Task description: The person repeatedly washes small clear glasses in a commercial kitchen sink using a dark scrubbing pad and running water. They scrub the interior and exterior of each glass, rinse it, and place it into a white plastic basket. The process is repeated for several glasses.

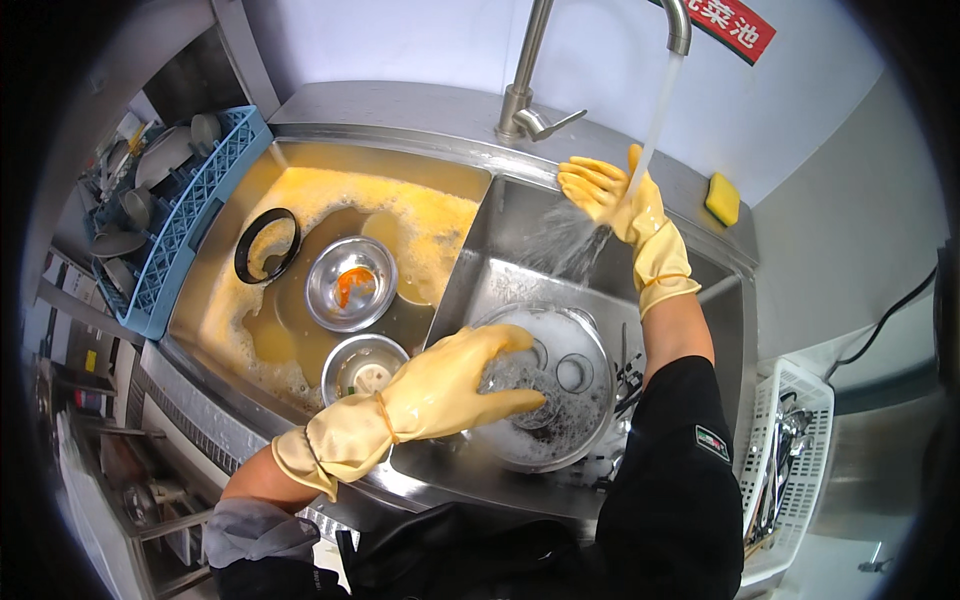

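My left hand (465, 382), in a yellow rubber glove, is above a round metal basin (555, 454) of sudsy water with glasses (575, 373) in it; thumb and fingers are apart. My right hand (611, 187), gloved alike, is held under the stream from the faucet (679, 30), fingers extended, nothing in it. Water sprays off it into the right sink bowl (517, 206). In the left bowl's murky, foamy water are a metal bowl (319, 289) with orange scraps, a second metal bowl (334, 364) with food remnants and a black ring-like dish (241, 255).
A blue dish rack (196, 202) with crockery stands left of the sink. A yellow sponge (722, 199) lies on the back right ledge. At the right is a white plastic basket (814, 457) holding utensils. The faucet lever (547, 124) is behind the sink divider. Cutlery (628, 382) lies beside the basin.
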Tool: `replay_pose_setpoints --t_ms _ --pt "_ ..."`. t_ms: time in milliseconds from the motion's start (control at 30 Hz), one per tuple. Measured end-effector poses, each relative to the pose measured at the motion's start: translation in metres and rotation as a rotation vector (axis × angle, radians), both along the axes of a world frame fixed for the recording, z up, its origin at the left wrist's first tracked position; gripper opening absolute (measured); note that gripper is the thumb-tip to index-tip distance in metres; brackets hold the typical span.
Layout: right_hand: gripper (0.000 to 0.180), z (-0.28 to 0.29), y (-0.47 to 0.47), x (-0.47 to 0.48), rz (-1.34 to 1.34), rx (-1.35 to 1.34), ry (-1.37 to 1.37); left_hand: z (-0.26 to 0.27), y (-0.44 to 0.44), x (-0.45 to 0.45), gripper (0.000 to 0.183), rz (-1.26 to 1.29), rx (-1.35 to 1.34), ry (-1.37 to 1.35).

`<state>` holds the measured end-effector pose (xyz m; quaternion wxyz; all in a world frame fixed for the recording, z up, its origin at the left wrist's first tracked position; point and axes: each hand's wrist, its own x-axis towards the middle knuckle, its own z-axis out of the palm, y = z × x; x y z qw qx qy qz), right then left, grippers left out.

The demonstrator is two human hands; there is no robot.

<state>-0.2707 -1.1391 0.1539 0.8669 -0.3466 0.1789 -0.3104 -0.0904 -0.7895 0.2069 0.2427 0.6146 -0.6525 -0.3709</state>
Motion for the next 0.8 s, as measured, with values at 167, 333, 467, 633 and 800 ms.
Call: replay_pose_setpoints --t_ms 167,333,467,633,800 --pt "0.1 -0.003 0.002 0.008 0.087 0.066 -0.122 0.0 0.007 0.002 0.071 0.056 -0.015 -0.009" --pt "0.091 0.002 0.031 -0.017 0.003 0.086 -0.093 0.007 0.004 0.003 0.071 0.09 -0.054 0.025" --pt "0.08 0.014 0.04 -0.044 -0.123 0.056 0.122 0.007 -0.012 0.001 0.069 0.096 -0.09 0.042" --pt "0.079 0.034 0.096 -0.074 -0.094 -0.103 0.56 0.018 -0.051 -0.001 0.069 0.184 0.145 0.33" --pt "0.074 0.026 0.158 -0.083 0.025 0.084 0.395 -0.006 -0.11 0.005 0.076 0.265 0.031 0.567"
